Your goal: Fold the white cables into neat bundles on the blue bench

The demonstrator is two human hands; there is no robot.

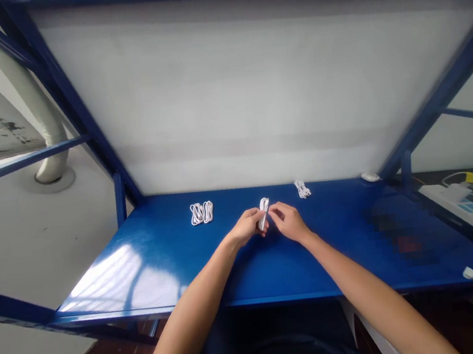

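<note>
Right now, the person's left hand [247, 227] is holding a white cable bundle [263, 214] in a nearly closed grip, its fingers curling around the lower part; the right hand [289, 223] is pinching the bundle's upper side with a tight fingertip grip; the bundle is standing slightly tilted between the two hands, above the middle of the blue steel desk [341, 259]; a looped white cable [202, 213] is lying near the desk's back edge, left of the hands and well apart from them; a smaller white cable coil [302, 189] is lying along that same edge, just beyond the right hand; a small white oval object [370, 176] is sitting further right at the back; a white power strip [460, 212] is lying beyond the desk's right end, with white cords running from it; a pixelated patch [399, 237] is hiding part of the desk, so whatever lies there cannot be made out.
</note>
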